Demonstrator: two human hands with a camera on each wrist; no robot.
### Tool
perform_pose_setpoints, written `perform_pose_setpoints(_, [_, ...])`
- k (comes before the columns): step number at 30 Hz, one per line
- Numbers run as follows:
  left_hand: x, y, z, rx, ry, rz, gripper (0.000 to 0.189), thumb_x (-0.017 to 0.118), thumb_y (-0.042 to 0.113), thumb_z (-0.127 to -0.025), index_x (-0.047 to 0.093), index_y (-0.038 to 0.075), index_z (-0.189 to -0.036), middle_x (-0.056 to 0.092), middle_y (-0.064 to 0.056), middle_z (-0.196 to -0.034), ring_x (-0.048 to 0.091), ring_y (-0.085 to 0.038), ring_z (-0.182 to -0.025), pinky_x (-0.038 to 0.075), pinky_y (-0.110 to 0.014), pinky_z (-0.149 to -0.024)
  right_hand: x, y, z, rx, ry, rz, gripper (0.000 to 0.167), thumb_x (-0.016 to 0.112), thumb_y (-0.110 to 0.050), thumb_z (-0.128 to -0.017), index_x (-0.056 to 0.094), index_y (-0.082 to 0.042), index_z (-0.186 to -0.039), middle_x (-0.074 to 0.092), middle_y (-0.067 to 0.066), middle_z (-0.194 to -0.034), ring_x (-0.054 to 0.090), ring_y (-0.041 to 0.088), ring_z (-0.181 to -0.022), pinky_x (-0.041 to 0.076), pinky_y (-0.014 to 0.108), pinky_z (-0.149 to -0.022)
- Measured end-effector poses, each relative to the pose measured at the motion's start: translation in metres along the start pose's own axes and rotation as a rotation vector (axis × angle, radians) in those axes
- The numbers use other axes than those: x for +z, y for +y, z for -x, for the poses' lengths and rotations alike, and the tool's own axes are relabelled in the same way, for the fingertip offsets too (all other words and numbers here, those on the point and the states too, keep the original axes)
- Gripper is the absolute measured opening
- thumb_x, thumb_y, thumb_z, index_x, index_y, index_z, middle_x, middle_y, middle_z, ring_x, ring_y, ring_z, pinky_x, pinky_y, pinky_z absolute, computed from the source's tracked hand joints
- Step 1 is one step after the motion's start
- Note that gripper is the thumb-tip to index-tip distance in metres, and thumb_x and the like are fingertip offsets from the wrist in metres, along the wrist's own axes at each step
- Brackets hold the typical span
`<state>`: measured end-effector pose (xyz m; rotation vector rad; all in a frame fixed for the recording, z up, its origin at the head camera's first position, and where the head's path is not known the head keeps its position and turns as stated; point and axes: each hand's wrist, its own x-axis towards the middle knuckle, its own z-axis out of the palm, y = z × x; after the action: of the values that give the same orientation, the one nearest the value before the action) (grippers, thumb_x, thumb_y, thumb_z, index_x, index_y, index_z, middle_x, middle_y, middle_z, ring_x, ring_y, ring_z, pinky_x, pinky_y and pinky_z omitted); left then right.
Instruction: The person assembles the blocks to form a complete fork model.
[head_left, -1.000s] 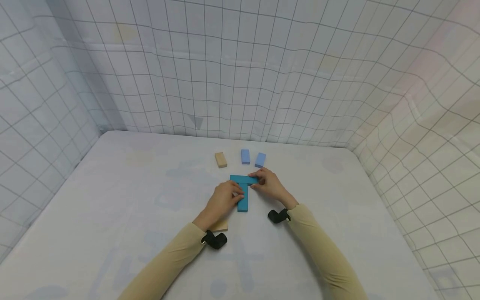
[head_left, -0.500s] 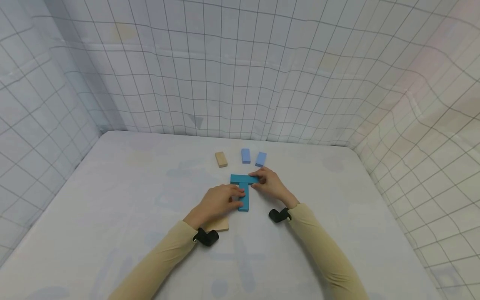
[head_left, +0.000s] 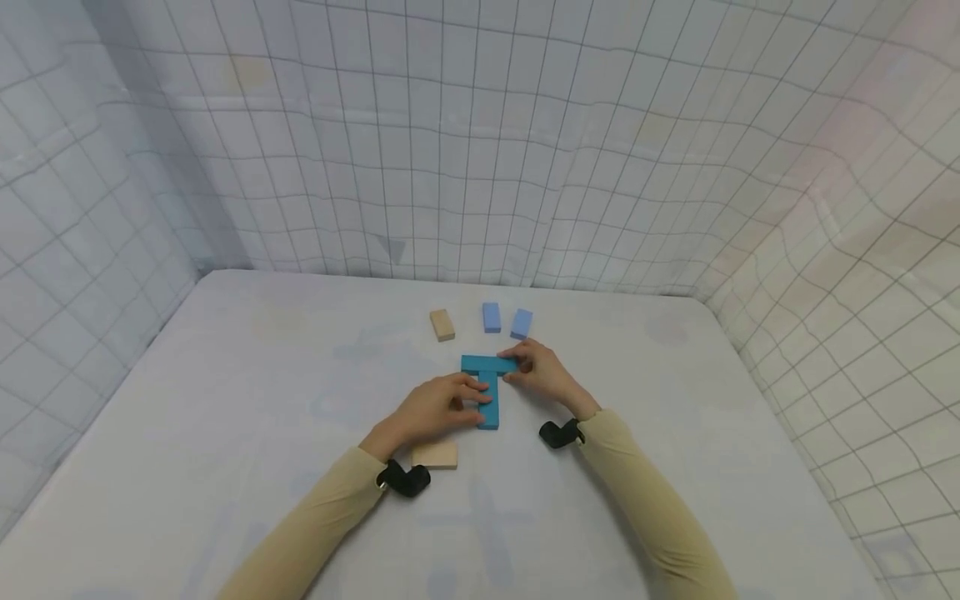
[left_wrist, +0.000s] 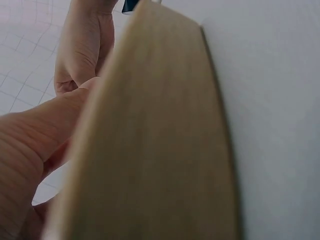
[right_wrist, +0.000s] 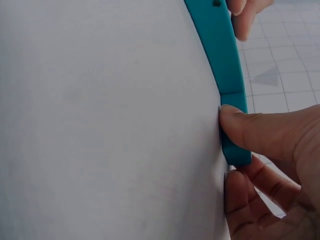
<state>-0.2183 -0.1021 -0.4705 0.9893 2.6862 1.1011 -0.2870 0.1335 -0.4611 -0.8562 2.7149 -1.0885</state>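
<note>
Two teal wooden blocks lie on the table in a T in the head view. The crosswise block (head_left: 477, 364) forms the top, and the lengthwise block (head_left: 489, 414) meets its near side at the middle. My right hand (head_left: 546, 372) pinches the right end of the crosswise block; in the right wrist view the thumb (right_wrist: 245, 127) presses its near side. My left hand (head_left: 431, 408) lies left of the lengthwise block, fingers loosely spread and fingertips on it. Close under that wrist is a pale wooden block (left_wrist: 155, 125), which fills much of the left wrist view.
Beyond the T stand a small tan block (head_left: 442, 326) and two small light-blue blocks, one upright in line (head_left: 491, 317) and one slightly turned (head_left: 521, 323). A white cloth covers the table (head_left: 300, 467). Grid-patterned curtains (head_left: 480, 150) enclose the back and sides.
My left hand has loosened and drawn back left, its thumb now nearer the lengthwise block's near end, uncovering more of the pale block. My right hand keeps its pinch; the T holds its shape.
</note>
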Motion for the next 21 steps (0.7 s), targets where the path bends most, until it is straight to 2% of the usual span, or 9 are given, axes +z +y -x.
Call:
perform_pose_setpoints(5, [0.0034, -0.0021, 0.0022, -0.014, 0.018, 0.048, 0.037, 0.070, 0.036, -0.086, 0.068, 0.021, -0.120, 0.054, 0.010, -0.130, 0.056, -0.002, -0.082, 0.047, -0.025, -0.069, 0.0006, -0.0006, 0.0004, 0.004, -0.009, -0.010, 0.036, 0.075, -0.006, -0.082, 0.067, -0.001, -0.116, 0.056, 0.009, -0.099, 0.059, 0.023, -0.087, 0.051, 0.032, -0.078])
perform_pose_setpoints(14, [0.0057, -0.0030, -0.0007, -0.028, 0.037, 0.030, 0.039, 0.072, 0.041, -0.083, 0.070, 0.023, -0.117, 0.054, 0.012, -0.127, 0.055, -0.002, -0.083, 0.047, -0.024, -0.067, -0.0015, 0.0032, -0.0011, 0.014, -0.009, -0.001, 0.035, 0.076, -0.008, -0.081, 0.068, -0.004, -0.116, 0.056, 0.006, -0.098, 0.057, 0.020, -0.087, 0.050, 0.031, -0.077])
perform_pose_setpoints(21, [0.0066, -0.0020, -0.0004, -0.039, 0.047, 0.032, 0.037, 0.074, 0.037, -0.083, 0.070, 0.023, -0.117, 0.054, 0.011, -0.126, 0.055, -0.002, -0.082, 0.046, -0.024, -0.067, -0.0037, 0.0014, -0.0010, 0.006, -0.029, -0.023, 0.035, 0.075, -0.009, -0.082, 0.068, -0.003, -0.115, 0.057, 0.007, -0.103, 0.055, 0.021, -0.091, 0.050, 0.032, -0.078])
